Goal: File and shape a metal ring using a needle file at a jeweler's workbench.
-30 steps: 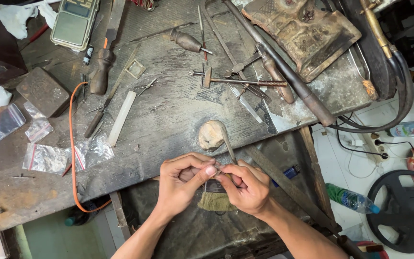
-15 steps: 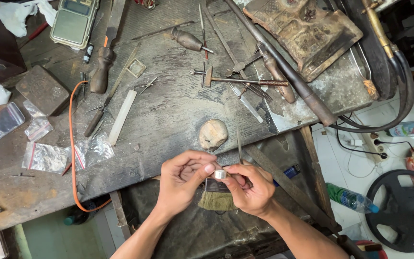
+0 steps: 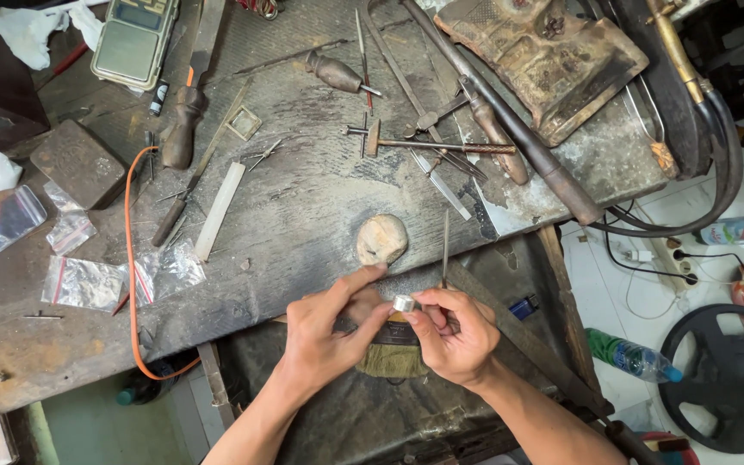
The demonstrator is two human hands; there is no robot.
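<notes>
Both hands are pinched together on a small silver ring (image 3: 403, 303) right at the front edge of the bench (image 3: 303, 224). The left hand (image 3: 325, 331) has thumb and forefinger closed on one side of it. The right hand (image 3: 451, 337) clamps the other side and also grips a thin needle file (image 3: 445, 245) that sticks straight up and away from the grip.

What changed: a second ago the file lay slanted close over the ring, now it stands upright and off the metal, and the ring faces the camera more. Looks like a pause to check the surface rather than a filing stroke.

Just beyond the grip sits a pale lump, stone or wax, hard to tell (image 3: 381, 238). Under the hands is a worn brush (image 3: 393, 353). Further out to the left there's an orange cable (image 3: 129, 258) and little plastic bags (image 3: 83, 282); a hammer (image 3: 432, 145) lies well beyond.
</notes>
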